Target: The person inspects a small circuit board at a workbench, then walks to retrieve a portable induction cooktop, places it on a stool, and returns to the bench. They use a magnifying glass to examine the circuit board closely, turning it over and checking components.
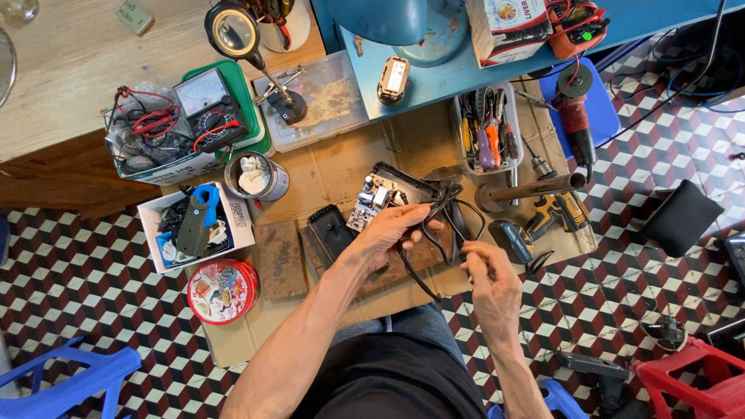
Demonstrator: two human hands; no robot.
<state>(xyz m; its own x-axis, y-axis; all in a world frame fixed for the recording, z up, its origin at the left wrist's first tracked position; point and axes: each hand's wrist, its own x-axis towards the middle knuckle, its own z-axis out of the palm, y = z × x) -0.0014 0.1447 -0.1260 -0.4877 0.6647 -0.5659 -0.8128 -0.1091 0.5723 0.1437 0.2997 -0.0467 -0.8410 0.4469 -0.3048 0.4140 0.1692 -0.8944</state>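
The opened power adapter point(386, 195) is gripped by the left hand point(392, 230), board exposed; its black cable point(437, 233) is pinched aside by the right hand point(489, 281).

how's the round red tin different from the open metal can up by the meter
The round red tin is closed, its patterned lid on; the open metal can is lidless, with white stuff inside. The red tin looks wider and flatter; the metal can narrower. The tin lies nearer the left hand. Both are round and rest on brown cardboard.
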